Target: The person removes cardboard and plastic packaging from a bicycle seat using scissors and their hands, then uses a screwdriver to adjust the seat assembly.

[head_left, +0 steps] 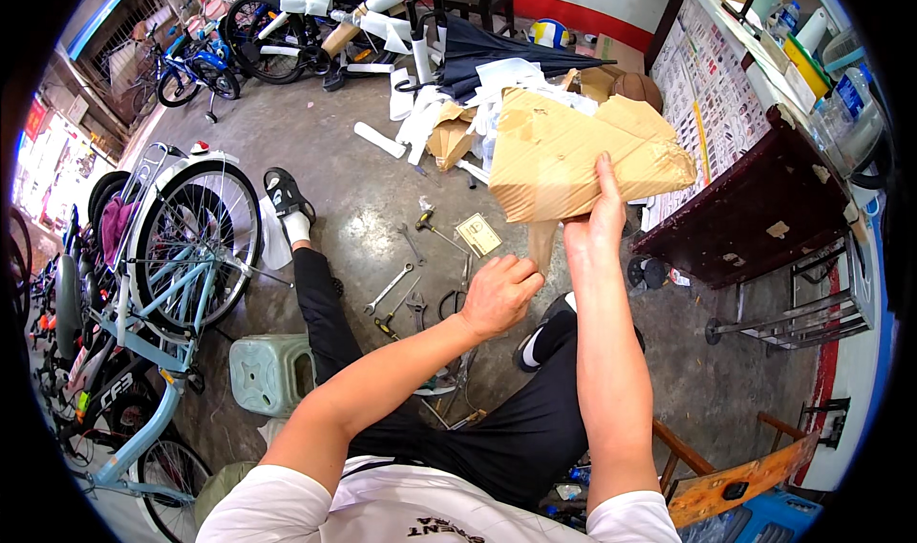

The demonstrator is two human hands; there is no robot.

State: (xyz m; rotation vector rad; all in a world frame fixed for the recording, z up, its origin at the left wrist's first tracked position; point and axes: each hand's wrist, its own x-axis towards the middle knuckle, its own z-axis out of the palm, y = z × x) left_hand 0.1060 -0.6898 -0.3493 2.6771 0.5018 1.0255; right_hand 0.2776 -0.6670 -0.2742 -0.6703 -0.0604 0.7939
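Note:
My right hand (599,207) holds up a bent, torn piece of brown cardboard (549,156), gripping its lower edge with the thumb lying on the near face. From that edge hangs a strip of clear packing tape (543,242). Just below and to the left, my left hand (501,296) is closed in a pinch on the tape's lower end. On the floor beneath my hands lie several tools: a wrench (390,288), a T-handled tool (437,226) and others, partly hidden by my left forearm. Beside them is a small yellowish card (479,234).
A light blue bicycle (164,304) and a green plastic stool (270,375) stand at my left. Ahead lie white wrapping scraps (420,123) and a dark umbrella (497,51), with a partly wrapped bicycle (277,32) behind. A counter (755,194) and a wooden stool (745,481) are at my right.

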